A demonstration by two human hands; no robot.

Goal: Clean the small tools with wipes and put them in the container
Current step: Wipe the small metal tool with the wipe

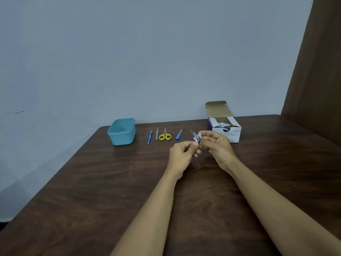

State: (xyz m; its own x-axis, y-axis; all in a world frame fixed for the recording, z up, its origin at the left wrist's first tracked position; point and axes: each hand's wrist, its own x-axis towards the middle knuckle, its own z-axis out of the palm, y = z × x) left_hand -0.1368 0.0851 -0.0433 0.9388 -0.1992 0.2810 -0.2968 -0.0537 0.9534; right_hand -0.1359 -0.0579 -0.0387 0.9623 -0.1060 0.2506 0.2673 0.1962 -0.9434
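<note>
Above table (103,182) centre, L hand (181,154) & R hand (217,145) both pinch nail clipper (196,138), prob. steadying it for wiping.

Soft, dim light is falling evenly over everything, making the wall (147,52) look grey-blue. The dark counter (92,182) is giving back a weak shine near its far end. The left hand (181,154) and the right hand (217,146) are casting only faint, fuzzy shadows on it. The wide lens is bending the picture at its sides, so the counter's edges are leaning inward.
</note>
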